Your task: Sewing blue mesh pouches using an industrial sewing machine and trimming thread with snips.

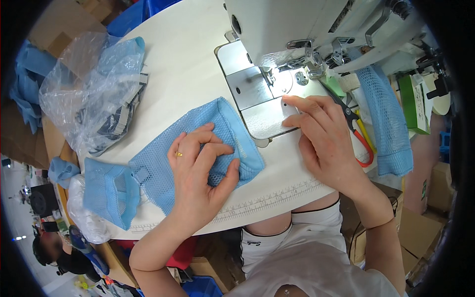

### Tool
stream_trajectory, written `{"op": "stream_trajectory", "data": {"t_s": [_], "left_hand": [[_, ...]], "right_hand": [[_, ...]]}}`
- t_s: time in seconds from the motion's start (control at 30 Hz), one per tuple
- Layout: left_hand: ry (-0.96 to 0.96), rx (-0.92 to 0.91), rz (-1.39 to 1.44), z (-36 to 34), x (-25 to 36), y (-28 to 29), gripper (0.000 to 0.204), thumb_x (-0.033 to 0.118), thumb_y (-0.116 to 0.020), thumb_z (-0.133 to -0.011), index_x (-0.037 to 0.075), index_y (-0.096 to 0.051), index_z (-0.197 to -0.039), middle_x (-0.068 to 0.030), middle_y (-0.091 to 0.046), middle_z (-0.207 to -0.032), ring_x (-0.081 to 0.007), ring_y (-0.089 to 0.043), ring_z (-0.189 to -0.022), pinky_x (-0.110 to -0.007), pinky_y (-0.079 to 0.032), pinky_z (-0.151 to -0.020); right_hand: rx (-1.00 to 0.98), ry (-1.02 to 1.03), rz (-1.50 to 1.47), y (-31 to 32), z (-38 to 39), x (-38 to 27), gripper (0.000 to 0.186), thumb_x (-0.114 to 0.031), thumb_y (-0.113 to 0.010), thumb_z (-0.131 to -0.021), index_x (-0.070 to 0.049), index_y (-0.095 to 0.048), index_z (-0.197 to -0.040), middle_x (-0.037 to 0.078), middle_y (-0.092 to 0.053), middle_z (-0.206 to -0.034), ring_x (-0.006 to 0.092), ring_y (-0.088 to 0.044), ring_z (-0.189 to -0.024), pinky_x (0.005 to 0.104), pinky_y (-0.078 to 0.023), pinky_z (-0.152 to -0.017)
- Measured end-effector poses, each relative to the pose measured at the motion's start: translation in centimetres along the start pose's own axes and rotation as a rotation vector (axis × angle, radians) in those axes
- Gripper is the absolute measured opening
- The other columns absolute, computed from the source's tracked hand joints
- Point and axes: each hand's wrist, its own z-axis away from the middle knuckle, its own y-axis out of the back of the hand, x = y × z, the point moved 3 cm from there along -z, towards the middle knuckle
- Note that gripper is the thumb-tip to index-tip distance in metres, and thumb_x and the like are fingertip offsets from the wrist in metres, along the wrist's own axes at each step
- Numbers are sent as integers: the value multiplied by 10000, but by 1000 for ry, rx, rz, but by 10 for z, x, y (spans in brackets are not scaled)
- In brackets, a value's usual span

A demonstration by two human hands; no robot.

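A light blue mesh bag (163,143) with a solid fabric hem lies flat on the white sewing table. My left hand (200,166) presses on it near the hem, fingers curled against the mesh and thumb by the hem's edge. A ring is on one finger. To the right, my right hand (321,131) rests at the metal bed plate (269,116) of the sewing machine (292,24). Its index and middle fingers reach forward, apart, with fingertips at the plate just in front of the presser foot area. I see nothing held in it.
Scissors with red handles (365,148) and a blue mesh piece (388,119) lie right of the machine. At the left are a clear plastic bag (94,89) with dark-striped contents and another blue mesh piece (111,190). A printed ruler strip (267,200) follows the front edge.
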Motion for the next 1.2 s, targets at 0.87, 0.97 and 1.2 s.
{"op": "stream_trajectory", "data": {"t_s": [0.87,0.97,1.2], "left_hand": [[-67,33,42,6,10,-3,129,58,-748,-868,92,-649,-943,-90,-659,-1152,-320,-629,-1301,-562,-282,-1200],[-59,87,101,10,11,0,127,52,-741,-873,89,-640,-941,-87,-669,-1166,-322,-633,-1299,-569,-262,-1225],[-106,241,42,20,30,-1,141,40,-749,-862,86,-637,-934,-92,-673,-1182,-331,-638,-1292,-591,-303,-1218]], "right_hand": [[132,-1,-83,-5,4,1,227,42,-613,-845,-56,-662,-1043,77,-664,-1365,317,-567,-1232,452,-444,-1063],[170,27,-138,-6,6,3,184,0,-658,-883,-58,-708,-1051,67,-708,-1284,294,-597,-1185,434,-454,-1042],[136,-48,-556,-9,15,-26,149,-214,-822,-902,-92,-788,-981,15,-772,-966,199,-657,-964,388,-444,-954]]}}
